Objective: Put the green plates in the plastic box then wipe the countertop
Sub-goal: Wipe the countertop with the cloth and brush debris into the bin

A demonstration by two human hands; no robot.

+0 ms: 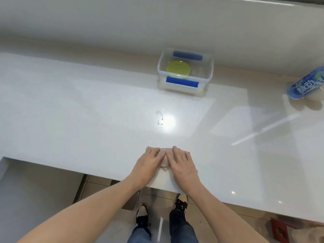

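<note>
A clear plastic box [208,74] with blue clips stands at the back of the white countertop [87,111]. Green plates [178,69] lie stacked inside it. Near the front edge a pinkish cloth [165,159] lies flat on the countertop. My left hand [149,163] and my right hand [182,163] both press down on the cloth, fingers flat and side by side, hiding most of it. A small water spill [159,118] sits on the surface between the cloth and the box.
A blue drink bottle [305,84] lies on its side at the far right. A raised ledge runs along the back. The countertop's front edge steps back at the left, over a lower grey surface [35,190]. My shoes show on the tiled floor below.
</note>
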